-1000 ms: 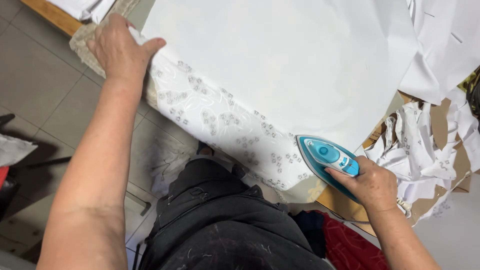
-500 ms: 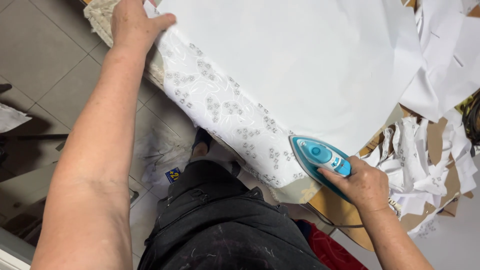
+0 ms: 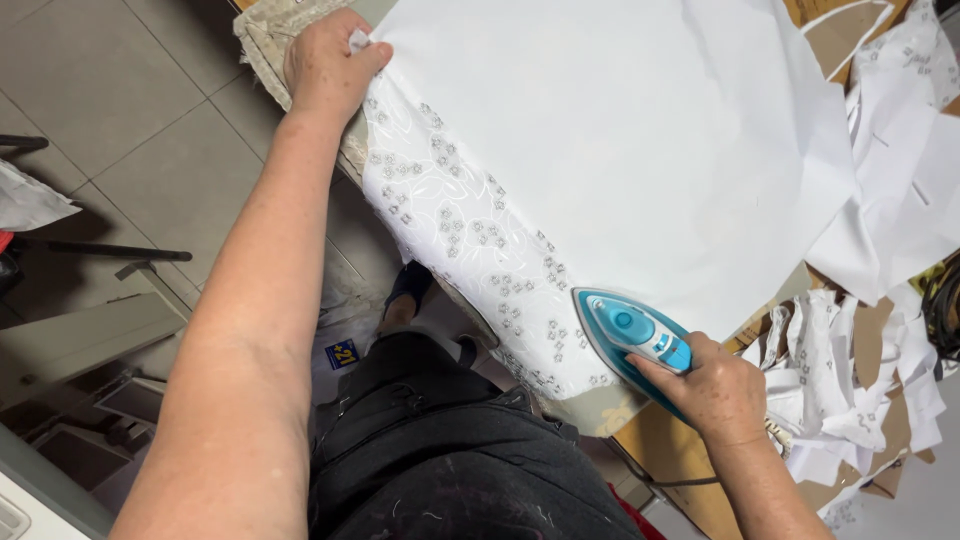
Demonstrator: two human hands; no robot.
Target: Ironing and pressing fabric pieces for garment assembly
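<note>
Head view: cloth [image 3: 470,240], white with a stitched flower pattern, lies spread over the bench [image 3: 660,455] with a plain white sheet [image 3: 620,130] laid on top of it, its patterned edge hanging toward the person. It looks light, thin and limp — likely to slide and wrinkle unless pinned flat, so the corner or edge is the sensible place to hold it. The left hand [image 3: 325,60] does that at the far corner, palm down and fingers curled over the cloth's edge, pressing it to the bench. The iron [image 3: 630,335], blue and teal, sits soleplate down on the near edge of the cloth, nose pointing toward the left hand. It seems rigid and fairly weighty, best taken by its handle. The right hand [image 3: 715,395] is clenched around that handle from behind, fingers wrapped fully — no slack in the grip. Scraps of white paper [image 3: 880,180] and cloth offcuts [image 3: 820,390] lie heaped on the bench to the right. Grey floor tiles [image 3: 150,150] show below.
</note>
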